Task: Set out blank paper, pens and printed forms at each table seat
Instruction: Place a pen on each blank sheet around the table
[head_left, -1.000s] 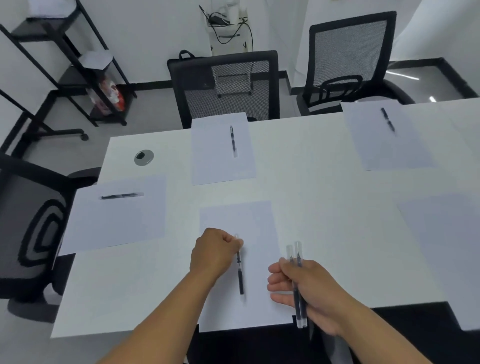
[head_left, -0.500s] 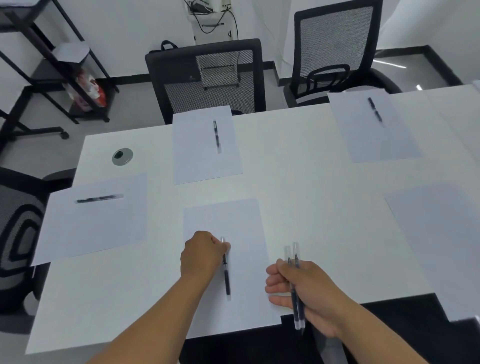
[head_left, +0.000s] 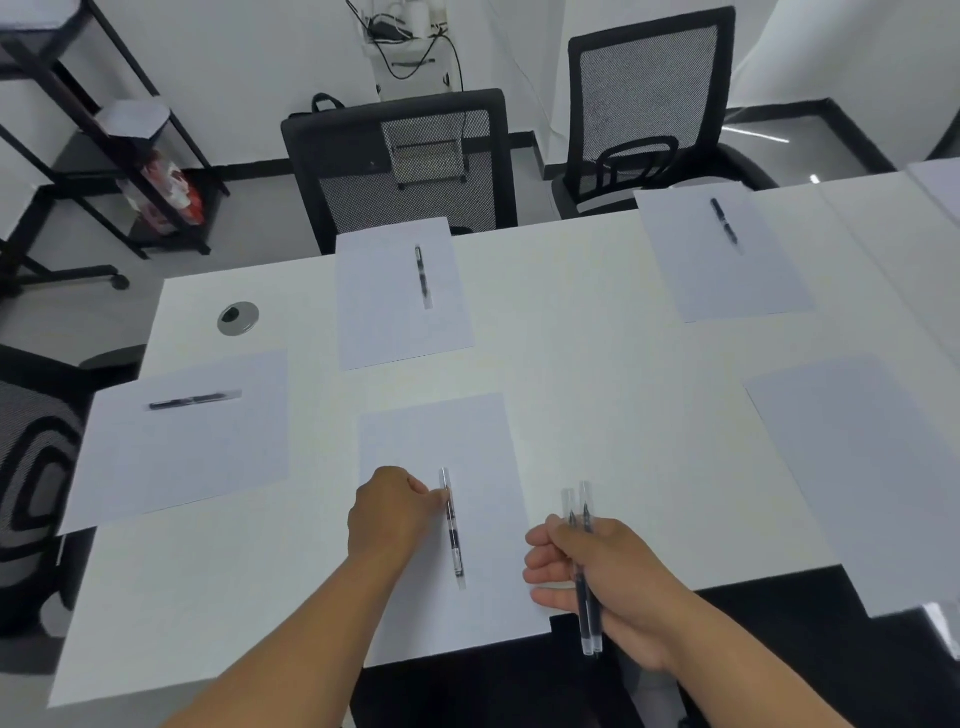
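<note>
Now, from the head view: left hand (head_left: 392, 512) curled at the nearest sheet (head_left: 441, 525), fingertips pinching the upper part of a pen (head_left: 452, 527) lying lengthwise on that sheet. Barely shifted across the last second, only nudged along the paper, so likely a final straightening before release. Right hand (head_left: 602, 577) just right of that sheet, closed around two spare pens (head_left: 584, 566), tips pointing away. Beyond that sheet, three more sheets, each carrying a pen: far-left sheet (head_left: 182, 441), middle sheet (head_left: 402, 296), far-right sheet (head_left: 722, 254). Right of the nearest sheet, one bare sheet (head_left: 852, 467) on the desk (head_left: 597, 338), probably next. No printed forms visible yet.
</note>
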